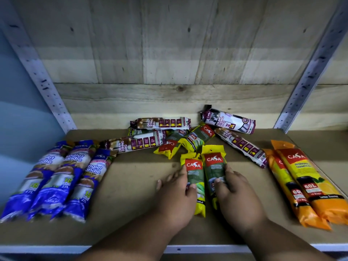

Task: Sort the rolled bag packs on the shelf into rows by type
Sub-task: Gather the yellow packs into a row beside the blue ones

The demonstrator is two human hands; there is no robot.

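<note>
Two yellow-green Casa packs lie side by side at the middle of the shelf. My left hand point(177, 193) grips the left pack point(194, 172) and my right hand point(233, 189) grips the right pack point(214, 162). Two more yellow-green packs point(195, 140) lie jumbled just behind them. Three blue singlet-handle packs point(56, 178) form a row at the left. Two orange 60L packs point(305, 181) lie side by side at the right. Several maroon draw-string packs point(162, 123) are scattered along the back, one of them point(243, 147) angled toward the orange packs.
The brown shelf board point(131, 185) has a white front edge point(188, 248). Perforated metal uprights point(305, 81) stand at both back corners, and a wooden plank wall point(169, 53) closes the back.
</note>
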